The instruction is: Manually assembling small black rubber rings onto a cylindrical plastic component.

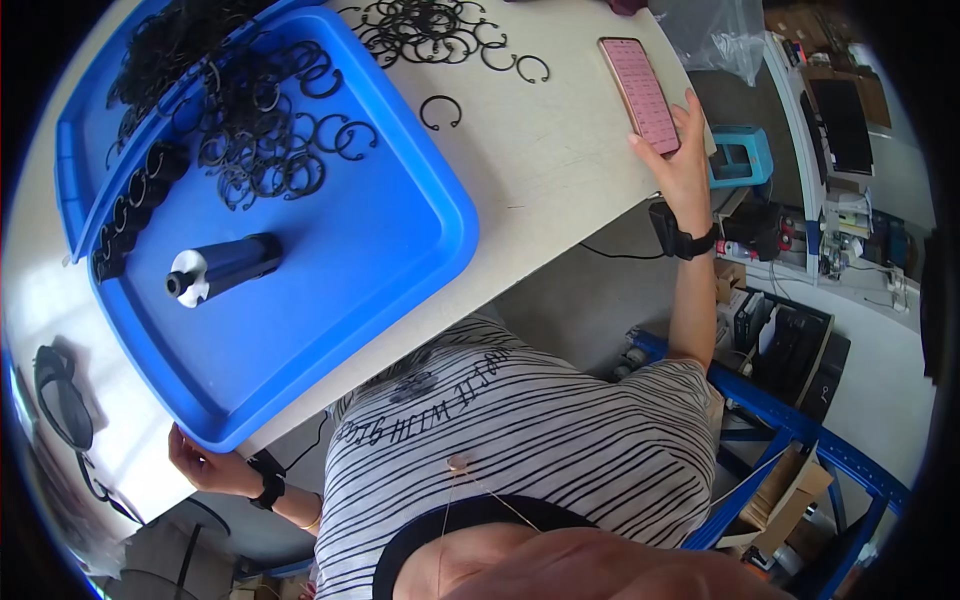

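My right hand (683, 165) grips the lower end of a smartphone (640, 95) with a lit pinkish screen, thumb on one side and fingers on the other. At the near left table edge, beside the tray's corner, my left hand (210, 468) is loosely bent with a gap between its fingers; no object shows in it. The blue tray (340, 340) carries a heap of black snap rings (265, 160). A black cylinder with a white end (187, 278) lies in the tray's near half. Black holders with rings (140, 195) line its left side.
A second blue tray (68, 180) with a dark pile (165, 65) sits beyond. More rings (425, 30) and one single ring (440, 112) lie on the table (540, 150). Dark goggles (65, 400) are at the left. A turquoise stool (755, 155) and blue frame (850, 455) stand right.
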Motion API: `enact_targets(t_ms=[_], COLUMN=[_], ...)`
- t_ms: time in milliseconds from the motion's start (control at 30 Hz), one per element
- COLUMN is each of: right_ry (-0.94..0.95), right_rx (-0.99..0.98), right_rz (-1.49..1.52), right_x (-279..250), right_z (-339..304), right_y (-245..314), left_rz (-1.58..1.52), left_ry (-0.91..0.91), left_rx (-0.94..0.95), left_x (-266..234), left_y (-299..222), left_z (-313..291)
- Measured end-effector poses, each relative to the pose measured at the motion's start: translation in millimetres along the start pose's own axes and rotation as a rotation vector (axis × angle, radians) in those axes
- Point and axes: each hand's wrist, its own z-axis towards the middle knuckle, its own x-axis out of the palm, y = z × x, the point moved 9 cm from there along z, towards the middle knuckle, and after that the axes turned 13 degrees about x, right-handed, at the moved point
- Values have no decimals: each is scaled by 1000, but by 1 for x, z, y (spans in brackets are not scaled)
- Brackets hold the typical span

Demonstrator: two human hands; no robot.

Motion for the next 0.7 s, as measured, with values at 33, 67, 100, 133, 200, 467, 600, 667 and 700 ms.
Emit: enact_targets(t_ms=[33,67,100,133,200,467,600,667,700], right_ry=[-36,-73,-74,-72,-62,386,377,472,594], right_rx=[-30,-60,-68,-136,-223,-497,-852,-947,-1011], right_rz=[-41,-81,-58,-88,-101,167,54,-11,38], right_x=[-5,-11,-7,-13,-26,-37,0,35,67], right_z=[-2,-5,-10,-16,-29,-52,-53,-56,-61], right_y=[4,8,18,30,61,230,311,338,351], left_rz=[6,11,24,48,81,-215,-234,-192,-217], left_ry=[-14,-28,-46,-49,-51,-48,-47,-27,-62], left_rx=[25,50,62,61,23,-107,-21,54,110], left_x=[0,-1,1,-2,-6,-1,-30,-46,-63], left_y=[-5,-10,-4,-5,-9,5,-13,-34,-53], left_z=[-1,-2,9,8,4,-1,13,33,41])
